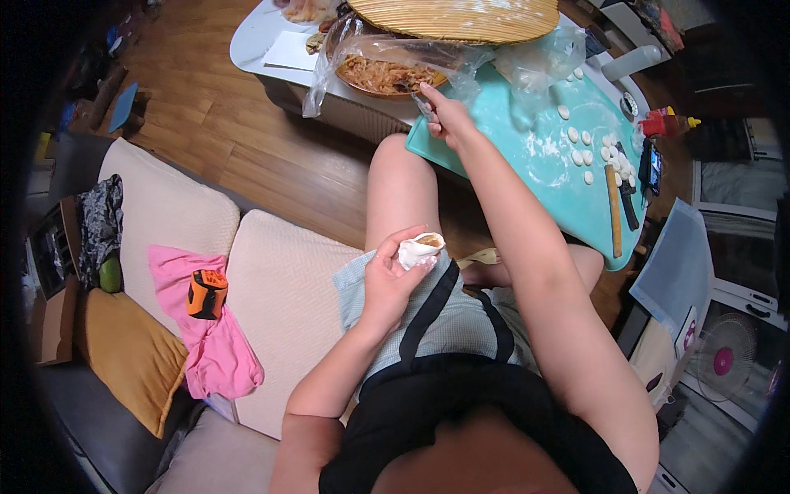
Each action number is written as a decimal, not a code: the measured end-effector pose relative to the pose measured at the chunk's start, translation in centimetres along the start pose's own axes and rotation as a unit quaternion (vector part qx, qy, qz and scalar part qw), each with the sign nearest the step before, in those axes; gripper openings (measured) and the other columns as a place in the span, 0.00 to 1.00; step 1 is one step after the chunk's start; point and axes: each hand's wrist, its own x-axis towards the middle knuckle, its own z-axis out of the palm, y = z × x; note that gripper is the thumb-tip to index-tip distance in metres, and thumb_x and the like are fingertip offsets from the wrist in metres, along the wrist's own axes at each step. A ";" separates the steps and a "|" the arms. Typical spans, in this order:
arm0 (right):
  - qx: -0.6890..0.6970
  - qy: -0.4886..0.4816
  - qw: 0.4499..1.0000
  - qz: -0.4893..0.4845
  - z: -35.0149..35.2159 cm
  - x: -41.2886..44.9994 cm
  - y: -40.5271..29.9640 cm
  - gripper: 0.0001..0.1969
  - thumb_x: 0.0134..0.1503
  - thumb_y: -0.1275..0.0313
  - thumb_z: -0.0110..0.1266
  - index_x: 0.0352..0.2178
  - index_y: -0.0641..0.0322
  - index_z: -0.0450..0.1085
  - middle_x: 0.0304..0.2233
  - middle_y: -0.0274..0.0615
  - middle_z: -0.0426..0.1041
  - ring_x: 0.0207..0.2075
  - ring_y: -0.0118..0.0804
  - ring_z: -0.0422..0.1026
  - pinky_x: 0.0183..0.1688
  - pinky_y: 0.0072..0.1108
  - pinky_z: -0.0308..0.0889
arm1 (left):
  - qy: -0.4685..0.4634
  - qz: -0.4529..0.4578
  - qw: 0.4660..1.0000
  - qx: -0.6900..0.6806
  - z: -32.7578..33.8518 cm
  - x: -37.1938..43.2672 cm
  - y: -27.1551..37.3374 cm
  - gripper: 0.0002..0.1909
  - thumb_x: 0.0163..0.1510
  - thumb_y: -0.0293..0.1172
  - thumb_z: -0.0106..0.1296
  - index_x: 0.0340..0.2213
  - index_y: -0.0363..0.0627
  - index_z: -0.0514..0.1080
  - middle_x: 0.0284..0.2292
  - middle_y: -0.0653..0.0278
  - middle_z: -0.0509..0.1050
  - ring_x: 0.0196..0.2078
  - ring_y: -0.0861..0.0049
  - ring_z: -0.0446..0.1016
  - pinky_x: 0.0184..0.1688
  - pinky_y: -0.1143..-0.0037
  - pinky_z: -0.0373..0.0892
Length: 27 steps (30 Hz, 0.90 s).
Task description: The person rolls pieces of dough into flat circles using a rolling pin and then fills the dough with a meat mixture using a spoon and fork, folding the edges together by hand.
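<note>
Over my lap, my left hand [398, 262] cups a dumpling wrapper [419, 250] of white dough, with brown filling showing in its open top. My right hand [445, 117] grips a metal spoon [422, 106] by its handle at the near right rim of a bowl of shredded filling [382, 75]. The spoon's far end reaches into the filling. Clear plastic film lies partly over the bowl. Small dough pieces [586, 137] are scattered and heaped on the floured turquoise mat [512, 163], near a wooden rolling pin [613, 210] and a dark-handled knife [628, 207].
A woven tray [457, 18] covers the table's far side. A plastic bottle [631, 63], red sauce bottles [669, 125] and a phone [652, 167] stand at the right. The sofa at the left holds a pink cloth [216, 364] and an orange-black device [207, 294]. A fan [723, 361] is at the right.
</note>
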 end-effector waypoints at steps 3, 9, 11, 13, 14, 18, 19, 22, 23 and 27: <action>-0.051 0.012 0.999 -0.009 -0.4 -1.1 1.1 0.20 0.51 0.54 0.51 0.15 0.55 0.59 0.08 0.25 0.52 0.08 0.20 0.49 0.10 0.14 0.42 | -0.001 0.014 1.000 0.015 0.0 0.2 -0.1 0.22 0.45 0.13 0.48 0.45 0.32 0.62 0.39 0.57 0.70 0.41 0.77 0.69 0.47 0.80 0.64; 0.131 -0.357 0.915 -0.132 -6.8 -9.2 3.9 0.26 0.47 0.42 0.45 0.16 0.53 0.53 0.12 0.24 0.48 0.13 0.19 0.48 0.20 0.13 0.46 | -0.026 0.036 0.999 0.007 1.9 0.8 0.8 0.23 0.47 0.15 0.47 0.47 0.32 0.59 0.38 0.55 0.70 0.41 0.71 0.71 0.44 0.77 0.68; 0.162 -0.409 0.882 -0.170 -7.5 -13.3 3.7 0.28 0.40 0.40 0.49 0.15 0.54 0.54 0.13 0.25 0.50 0.15 0.19 0.49 0.18 0.12 0.45 | -0.040 0.009 0.999 0.006 2.6 0.9 1.4 0.24 0.48 0.16 0.46 0.48 0.34 0.57 0.39 0.55 0.69 0.41 0.70 0.72 0.40 0.78 0.70; 0.185 -0.444 0.853 -0.201 -8.2 -16.8 3.4 0.29 0.37 0.39 0.51 0.14 0.53 0.54 0.13 0.25 0.51 0.15 0.19 0.48 0.17 0.12 0.44 | -0.052 -0.010 0.997 0.056 3.4 0.8 1.7 0.25 0.49 0.16 0.46 0.50 0.35 0.56 0.39 0.57 0.69 0.41 0.72 0.72 0.36 0.81 0.70; 0.190 -0.444 0.850 -0.209 -8.7 -18.2 3.4 0.30 0.35 0.38 0.53 0.14 0.54 0.54 0.13 0.25 0.51 0.14 0.19 0.48 0.17 0.11 0.44 | -0.062 -0.006 0.994 0.086 3.9 0.9 1.6 0.26 0.48 0.16 0.46 0.50 0.35 0.56 0.38 0.58 0.70 0.41 0.75 0.72 0.34 0.84 0.69; 0.222 -0.374 0.864 -0.254 -10.5 -22.7 3.6 0.28 0.37 0.43 0.56 0.19 0.56 0.56 0.13 0.27 0.53 0.14 0.20 0.51 0.17 0.12 0.46 | -0.120 -0.005 0.986 0.118 6.5 0.9 1.4 0.28 0.47 0.16 0.48 0.50 0.35 0.54 0.40 0.55 0.69 0.42 0.77 0.70 0.40 0.84 0.67; 0.233 -0.326 0.881 -0.251 -10.9 -23.8 3.8 0.27 0.38 0.46 0.57 0.21 0.57 0.57 0.13 0.27 0.54 0.14 0.20 0.52 0.18 0.13 0.47 | -0.120 -0.010 0.985 0.123 7.4 0.8 1.2 0.28 0.47 0.16 0.48 0.50 0.35 0.54 0.40 0.55 0.69 0.42 0.77 0.70 0.40 0.84 0.67; 0.219 -0.138 0.923 -0.285 -11.6 -26.0 5.6 0.19 0.46 0.65 0.59 0.34 0.63 0.61 0.24 0.34 0.62 0.25 0.24 0.63 0.27 0.13 0.59 | -0.191 0.077 0.969 0.134 9.4 0.6 0.2 0.30 0.46 0.15 0.49 0.51 0.34 0.53 0.43 0.48 0.68 0.45 0.73 0.69 0.47 0.78 0.64; 0.182 -0.079 0.940 -0.276 -11.6 -26.9 6.4 0.19 0.48 0.70 0.58 0.38 0.66 0.61 0.28 0.36 0.65 0.29 0.25 0.66 0.32 0.14 0.62 | -0.193 0.069 0.968 0.141 10.0 0.4 0.1 0.30 0.46 0.15 0.50 0.50 0.34 0.53 0.44 0.48 0.68 0.46 0.72 0.68 0.47 0.77 0.65; 0.236 -0.046 0.951 -0.193 -11.0 -29.4 7.4 0.22 0.49 0.78 0.52 0.46 0.70 0.59 0.38 0.41 0.67 0.40 0.28 0.66 0.41 0.17 0.63 | -0.215 0.090 0.957 0.175 10.9 0.2 -1.8 0.25 0.46 0.15 0.49 0.46 0.34 0.56 0.46 0.50 0.66 0.47 0.72 0.68 0.47 0.77 0.65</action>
